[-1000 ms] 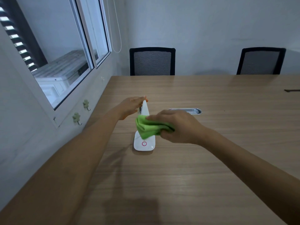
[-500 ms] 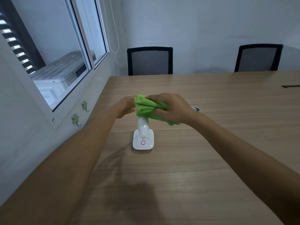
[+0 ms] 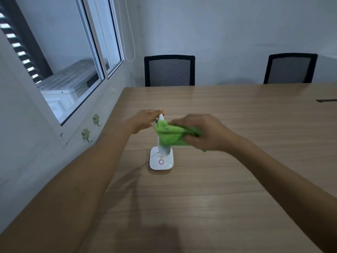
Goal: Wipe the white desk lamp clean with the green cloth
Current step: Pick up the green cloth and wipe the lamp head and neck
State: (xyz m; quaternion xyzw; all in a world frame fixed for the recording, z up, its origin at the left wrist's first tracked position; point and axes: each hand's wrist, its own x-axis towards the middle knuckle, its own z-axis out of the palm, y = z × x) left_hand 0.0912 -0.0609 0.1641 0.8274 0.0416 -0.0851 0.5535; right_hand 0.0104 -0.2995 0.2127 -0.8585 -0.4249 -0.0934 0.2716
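The white desk lamp (image 3: pixel 161 161) stands on the wooden table, its square base marked with a red ring and its arm rising toward me. My left hand (image 3: pixel 145 121) holds the top of the lamp's arm from the left. My right hand (image 3: pixel 202 133) grips the bunched green cloth (image 3: pixel 170 135) and presses it against the right side of the arm, just below the top. The cloth hides the middle of the arm.
The wooden table (image 3: pixel 237 179) runs along the wall on the left, under a window (image 3: pixel 73 61). Two black mesh chairs (image 3: pixel 169 71) (image 3: pixel 290 69) stand at the far edge. A dark flat item (image 3: pixel 326 100) lies at the far right.
My right hand slid the green cloth up the lamp's arm to its top, then a little way down again. My left hand kept its hold near the top.
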